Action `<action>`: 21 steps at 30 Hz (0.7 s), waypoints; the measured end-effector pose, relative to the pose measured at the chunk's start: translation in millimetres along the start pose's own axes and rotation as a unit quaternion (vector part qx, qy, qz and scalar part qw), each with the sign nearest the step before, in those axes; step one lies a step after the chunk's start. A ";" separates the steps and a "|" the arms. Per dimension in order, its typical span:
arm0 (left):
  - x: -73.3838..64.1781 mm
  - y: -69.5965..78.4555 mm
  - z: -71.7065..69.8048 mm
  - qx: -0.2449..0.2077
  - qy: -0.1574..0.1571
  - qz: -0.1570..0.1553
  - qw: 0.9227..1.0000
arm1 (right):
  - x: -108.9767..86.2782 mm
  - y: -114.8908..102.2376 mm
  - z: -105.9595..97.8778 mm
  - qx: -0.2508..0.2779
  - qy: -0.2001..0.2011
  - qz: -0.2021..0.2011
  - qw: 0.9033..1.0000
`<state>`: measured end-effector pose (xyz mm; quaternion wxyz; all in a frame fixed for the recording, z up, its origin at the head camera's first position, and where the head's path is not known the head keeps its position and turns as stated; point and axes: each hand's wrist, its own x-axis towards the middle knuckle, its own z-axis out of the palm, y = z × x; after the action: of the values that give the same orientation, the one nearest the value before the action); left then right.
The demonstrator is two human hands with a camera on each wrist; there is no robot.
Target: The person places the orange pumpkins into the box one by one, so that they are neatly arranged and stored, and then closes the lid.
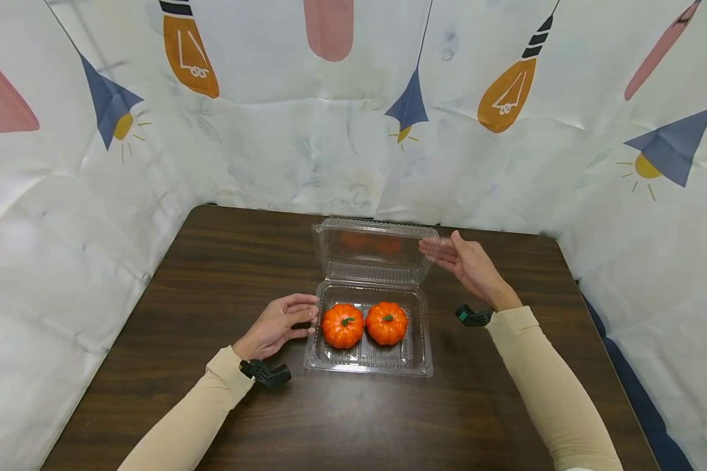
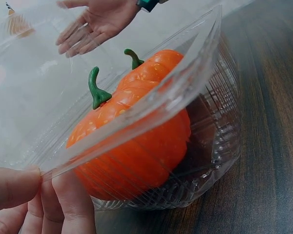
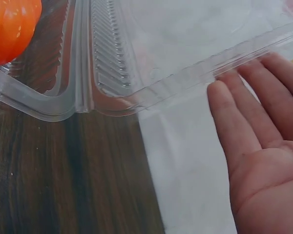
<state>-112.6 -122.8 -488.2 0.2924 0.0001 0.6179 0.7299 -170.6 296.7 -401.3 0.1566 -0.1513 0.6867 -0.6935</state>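
Observation:
A clear plastic clamshell container point(image 1: 368, 373) lies on the table with its hinged lid point(image 1: 383, 267) raised at the back. Two small orange pumpkins point(image 1: 334, 332) with green stems sit side by side in its base. At the container's left side, my left hand point(image 1: 278, 325) pinches the rim point(image 2: 102, 141) between thumb and fingers. My right hand point(image 1: 470, 265) is at the lid's right edge, palm showing, its fingers straight. In the right wrist view, those fingertips point(image 3: 229, 78) lie behind the lid's clear edge and show through it.
The dark wood table point(image 1: 224, 281) extends around the container. A white printed cloth point(image 1: 306, 157) hangs behind the table and along both sides. Each wrist carries a small black camera mount point(image 1: 265, 373).

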 end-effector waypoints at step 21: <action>-2.0 1.7 1.6 0.003 0.002 -0.002 1.000 | -16.9 -25.3 5.4 -0.281 0.007 0.094 0.955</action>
<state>-111.1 -122.4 -485.6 0.2927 -0.0017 0.6205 0.7276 -153.2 299.1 -375.8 0.1672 -0.1191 0.8660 -0.4559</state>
